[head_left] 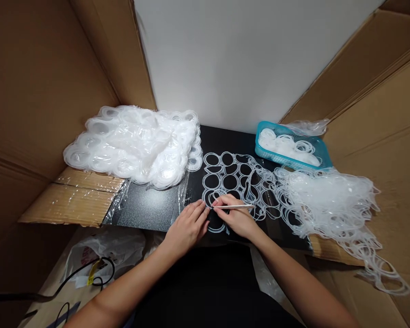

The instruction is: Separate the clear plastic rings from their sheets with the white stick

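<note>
translucent ring sheet [235, 182] | flat on black mat | thin stick [234, 207] | level above sheet

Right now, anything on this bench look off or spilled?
Yes. The tangle of clear ring scrap on the right spills off the black mat, and a strand trails over the cardboard. Otherwise orderly: the ring sheet lies flat under both hands, and the teal basket sits upright.
</note>
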Available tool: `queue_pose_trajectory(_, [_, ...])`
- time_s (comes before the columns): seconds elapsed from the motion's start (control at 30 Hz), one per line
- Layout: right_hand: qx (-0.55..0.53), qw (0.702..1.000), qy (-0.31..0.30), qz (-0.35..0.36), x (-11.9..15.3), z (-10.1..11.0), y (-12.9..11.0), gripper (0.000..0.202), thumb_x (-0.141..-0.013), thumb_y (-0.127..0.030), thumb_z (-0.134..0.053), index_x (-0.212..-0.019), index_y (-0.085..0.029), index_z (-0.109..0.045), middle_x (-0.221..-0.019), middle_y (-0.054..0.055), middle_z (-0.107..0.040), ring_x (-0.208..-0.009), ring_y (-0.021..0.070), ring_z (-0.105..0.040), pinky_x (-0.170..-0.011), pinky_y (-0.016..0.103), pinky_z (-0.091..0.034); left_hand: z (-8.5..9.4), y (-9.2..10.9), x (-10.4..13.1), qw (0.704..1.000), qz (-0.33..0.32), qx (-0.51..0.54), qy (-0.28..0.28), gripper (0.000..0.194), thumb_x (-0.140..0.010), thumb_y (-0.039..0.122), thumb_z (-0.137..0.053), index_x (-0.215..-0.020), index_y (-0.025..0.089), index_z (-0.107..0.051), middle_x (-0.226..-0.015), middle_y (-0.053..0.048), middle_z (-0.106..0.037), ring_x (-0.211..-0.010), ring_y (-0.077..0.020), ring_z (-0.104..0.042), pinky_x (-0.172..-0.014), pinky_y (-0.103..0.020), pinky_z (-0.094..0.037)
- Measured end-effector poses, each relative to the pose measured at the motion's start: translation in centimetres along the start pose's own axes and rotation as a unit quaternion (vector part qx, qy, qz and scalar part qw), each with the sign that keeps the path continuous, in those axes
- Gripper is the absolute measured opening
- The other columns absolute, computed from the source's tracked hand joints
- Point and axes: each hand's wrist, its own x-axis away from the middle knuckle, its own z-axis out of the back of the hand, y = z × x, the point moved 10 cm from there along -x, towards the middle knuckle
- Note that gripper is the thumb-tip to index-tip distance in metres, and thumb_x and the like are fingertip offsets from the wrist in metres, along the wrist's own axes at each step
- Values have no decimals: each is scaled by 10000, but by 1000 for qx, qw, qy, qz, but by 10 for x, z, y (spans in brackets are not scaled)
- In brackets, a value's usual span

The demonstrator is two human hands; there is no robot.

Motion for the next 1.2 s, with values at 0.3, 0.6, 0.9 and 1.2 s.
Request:
queue_pose_trajectory(0.3, [137,986,7,94,12,-17,-21,161,-933,-120,-482,-898,-228,-596,-973,84,-666,-976,265,-581,-863,421,-474,-4,0,2,1000,-1,-3,-1,359,-974,175,-489,-1323,126,-554,-1361,-153,-601,-1297,-282,-546,-1074,-456,-473])
queue_pose_trajectory(0.6, [171,962,201,64,7,50,-2,237,-975,-230,-429,-1043,-221,-656,-1073,117,-691,-1009,267,-624,-906,424,-476,-6,1,-1,1000,-26,-6,-3,340,-962,157,-463,-1281,99,-565,-1285,-152,-638,-1267,-291,-562,-1044,-452,-497])
queue_pose_trajectory(0.9, [-5,982,150,-117,-30,93,51,196,-799,-381,-620,-698,-215,-603,-831,40,-724,-731,195,-604,-678,311,-464,12,3,-2,998,0,56,-2,271,-956,192,-520,-1217,167,-591,-1188,-113,-647,-1180,-263,-592,-979,-437,-518])
queue_pose_trajectory(1.2, [-495,837,-70,-221,0,17,47,313,-729,-281,-809,-766,-202,-508,-959,67,-680,-796,158,-662,-392,136,-366,-17,7,-38,999,-30,14,-28,354,-961,222,-531,-1294,107,-550,-1305,-155,-620,-1277,-278,-549,-1059,-423,-453])
